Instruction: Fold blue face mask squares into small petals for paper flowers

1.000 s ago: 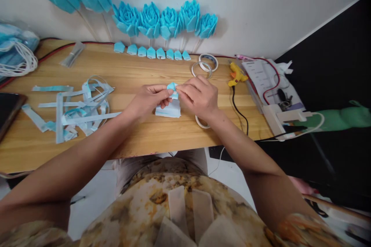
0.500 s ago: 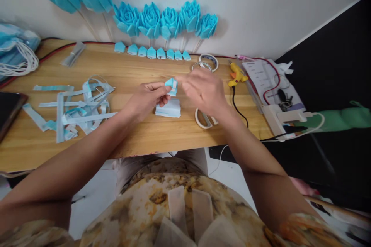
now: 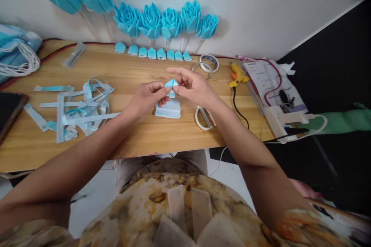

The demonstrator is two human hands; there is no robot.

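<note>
A small folded blue petal (image 3: 171, 84), pointed at the top and with white on its face, is pinched between both hands above the table. My left hand (image 3: 149, 95) grips its left side between thumb and fingers. My right hand (image 3: 193, 86) holds its right side with the thumb in front, its index finger stretched out to the left above the petal. Just below lies a pale blue folded piece of face-mask fabric (image 3: 168, 109). White-handled scissors (image 3: 203, 119) lie partly under my right forearm. Several similar folded petals (image 3: 152, 53) stand in a row at the back.
Blue fabric flowers (image 3: 150, 20) on sticks lean against the wall. Cut strips (image 3: 60, 117) are heaped at left, beside a dark tablet (image 3: 10, 112). Tape rolls (image 3: 209, 63), a yellow glue gun (image 3: 238, 74) and a white power strip (image 3: 275, 122) lie to the right.
My right hand has come down to the petal's right side and now pinches it; before, it was blurred just right of it. My left hand has kept its hold.
</note>
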